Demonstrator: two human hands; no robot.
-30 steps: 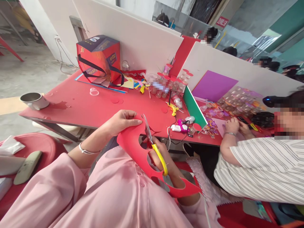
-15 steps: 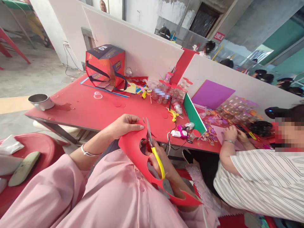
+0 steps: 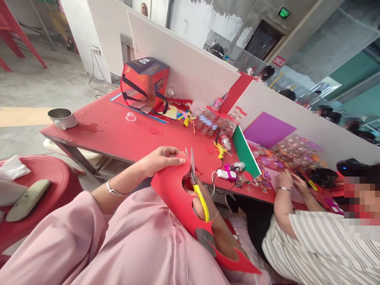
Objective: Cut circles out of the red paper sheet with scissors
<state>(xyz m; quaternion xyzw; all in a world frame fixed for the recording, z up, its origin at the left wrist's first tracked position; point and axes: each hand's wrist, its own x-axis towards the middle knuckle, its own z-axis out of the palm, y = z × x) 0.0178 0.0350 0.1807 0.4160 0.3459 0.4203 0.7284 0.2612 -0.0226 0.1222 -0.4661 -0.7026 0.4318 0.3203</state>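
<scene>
My left hand pinches the upper end of a red sheet, which has several rounded cut-outs along its right edge. Yellow-handled scissors are in my right hand, which is partly hidden behind the sheet. Their blades point up, slightly apart, beside the sheet's top edge near my left fingertips. The sheet hangs down across my right forearm. Flat red discs lie on the red table beyond my hands.
A metal mug stands at the table's left end. Behind are a red bag, clear cups and a yellow glue gun. A green divider stands to the right, beyond it a person in a striped shirt.
The view has shifted, so the table items appear further right. The scissor blades are closer together, and the top of the sheet between hand and blades looks different.
</scene>
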